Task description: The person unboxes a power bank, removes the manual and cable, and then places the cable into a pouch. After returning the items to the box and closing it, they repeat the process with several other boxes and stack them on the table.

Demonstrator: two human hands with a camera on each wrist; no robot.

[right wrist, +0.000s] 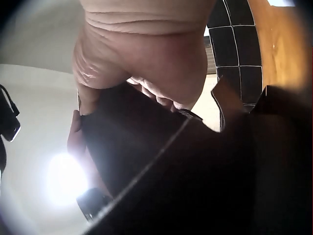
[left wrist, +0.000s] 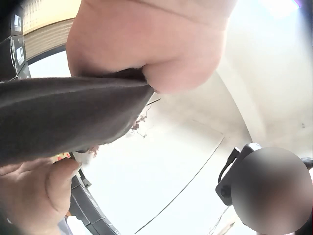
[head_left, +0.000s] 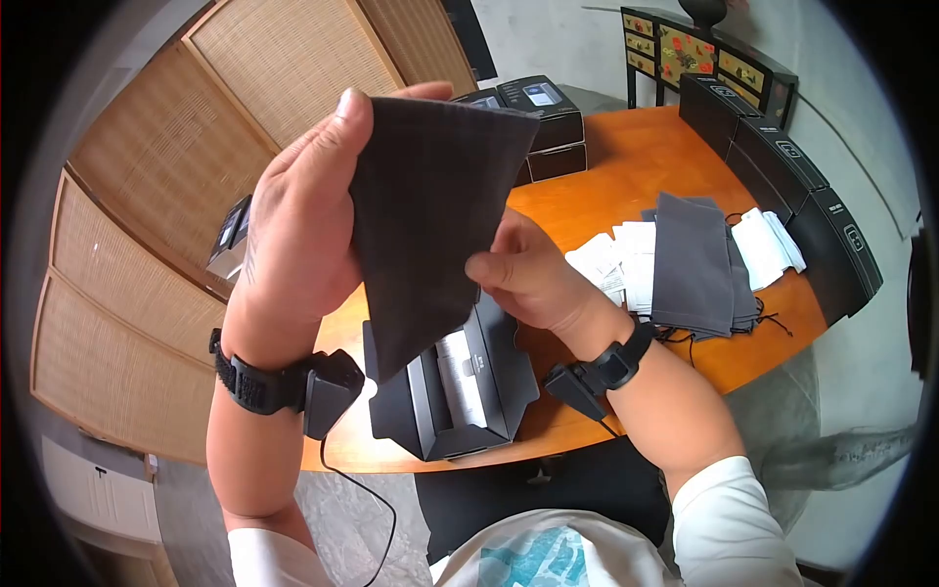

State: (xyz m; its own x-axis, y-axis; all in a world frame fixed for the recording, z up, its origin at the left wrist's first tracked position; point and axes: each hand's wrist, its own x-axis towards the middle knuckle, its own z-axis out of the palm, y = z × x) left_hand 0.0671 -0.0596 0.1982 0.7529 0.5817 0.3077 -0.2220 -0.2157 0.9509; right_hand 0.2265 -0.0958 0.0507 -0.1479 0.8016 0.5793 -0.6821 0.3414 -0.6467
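A dark grey fabric pouch [head_left: 435, 215] is held up in front of the chest, its lower end narrowing to a corner. My left hand [head_left: 308, 215] grips its left edge, thumb near the upper corner and fingers behind the cloth. On the opposite side my right hand [head_left: 523, 274] pinches the pouch's lower right edge, thumb in front. In the right wrist view the cloth [right wrist: 132, 132] runs from the right hand's grip. Below the pouch an open black box [head_left: 489, 382] sits at the table's near edge, with a white printed item [head_left: 460, 377] inside, partly covered by the pouch.
Similar grey pouches [head_left: 694, 264] with black cords lie stacked on the wooden table [head_left: 636, 157], beside white papers [head_left: 599, 259] and white packets [head_left: 768, 249]. Black boxes [head_left: 782, 157] line the right edge; more boxes [head_left: 543, 112] stand at the back. A cable [head_left: 391, 509] hangs from the left wrist camera.
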